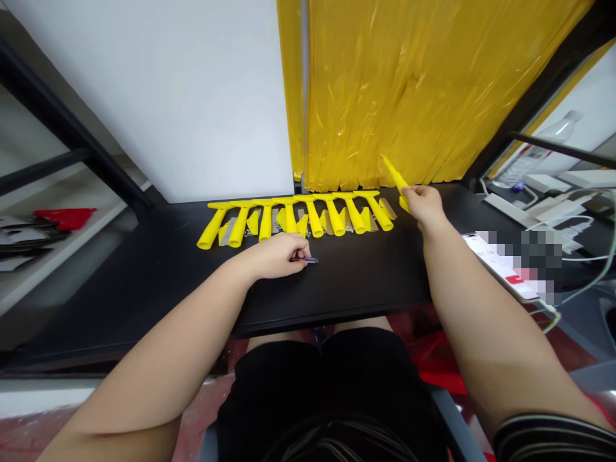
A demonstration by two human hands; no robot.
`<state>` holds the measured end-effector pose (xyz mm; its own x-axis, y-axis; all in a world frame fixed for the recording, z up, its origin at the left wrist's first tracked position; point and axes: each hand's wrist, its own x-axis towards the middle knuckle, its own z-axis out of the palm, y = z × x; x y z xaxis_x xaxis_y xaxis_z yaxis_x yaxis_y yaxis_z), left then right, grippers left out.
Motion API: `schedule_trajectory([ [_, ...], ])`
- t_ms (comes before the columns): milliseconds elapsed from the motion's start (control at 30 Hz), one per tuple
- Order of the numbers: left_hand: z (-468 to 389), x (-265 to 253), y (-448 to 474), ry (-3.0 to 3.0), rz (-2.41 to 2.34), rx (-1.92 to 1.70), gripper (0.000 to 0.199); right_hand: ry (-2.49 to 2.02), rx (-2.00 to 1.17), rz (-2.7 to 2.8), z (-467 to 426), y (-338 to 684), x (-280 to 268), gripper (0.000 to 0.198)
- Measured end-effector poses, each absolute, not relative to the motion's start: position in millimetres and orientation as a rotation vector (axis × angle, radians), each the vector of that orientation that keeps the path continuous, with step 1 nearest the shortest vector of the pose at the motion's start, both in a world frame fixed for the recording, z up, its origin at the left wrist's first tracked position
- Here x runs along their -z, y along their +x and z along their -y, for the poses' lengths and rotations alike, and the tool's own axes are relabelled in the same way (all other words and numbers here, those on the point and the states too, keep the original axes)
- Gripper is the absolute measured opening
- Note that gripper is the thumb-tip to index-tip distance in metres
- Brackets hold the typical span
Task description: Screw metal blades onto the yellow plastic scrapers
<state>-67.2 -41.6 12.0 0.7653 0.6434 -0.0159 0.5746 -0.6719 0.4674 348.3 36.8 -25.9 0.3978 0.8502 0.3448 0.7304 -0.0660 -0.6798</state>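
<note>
My left hand (283, 255) is closed over the black table, just in front of a row of yellow T-shaped plastic handles (315, 221). A small, thin, dark piece (310, 260) pokes out between its thumb and fingers; its kind is unclear. Off the row's right end, my right hand (426, 206) is raised a little and grips a yellow plastic piece (394, 173), which looks slim and points up and left. Fingers cover part of this piece. The handles stand side by side with their hollow ends toward me. Among them lie small yellow pieces (366, 219) and grey flat pieces (231, 230).
The black table (356, 282) ends near my lap. Behind it rise a white panel (192, 96) and a yellow plastic-wrapped surface (409, 83). A phone (491, 260), white cables and a clear bottle (539, 151) are at right. A left shelf holds a red item (67, 218).
</note>
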Motion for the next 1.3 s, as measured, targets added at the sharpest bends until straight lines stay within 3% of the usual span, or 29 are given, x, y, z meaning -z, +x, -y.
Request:
schedule_trajectory([
  [100,42.6,-12.9,-69.0,2.511,-0.93,-0.176,0.012,-1.542,-0.355,1.187,-36.7,336.1,19.9,0.038],
  [200,43.1,-13.8,-69.4,2.504,-0.94,-0.152,0.014,-1.155,-0.732,1.021,-27.6,321.5,9.4,0.032],
  [333,44.4,-16.5,-70.0,2.497,-0.965,-0.132,0.012,-0.955,-1.162,1.078,-6.9,303.5,-2.3,0.043],
  [633,52.5,-25.2,-104.8,2.349,-1.073,0.048,0.012,-0.877,-1.479,1.619,11.1,291.6,-4.0,0.046],
  [800,77.7,-25.1,-138.1,2.339,-1.144,-0.068,0.011,-0.89,-1.7,1.848,14.4,290.4,-5.4,0.041],
  [1033,120.3,-19.5,-210.9,2.343,-1.403,-0.222,0.018,-0.935,-1.733,1.886,17.0,283.8,-6.8,0.042],
  [1300,96.1,-30.3,-273.7,2.248,-1.884,-0.257,0.024,-0.975,-1.58,1.837,19.1,278.8,-10.7,0.046],
])
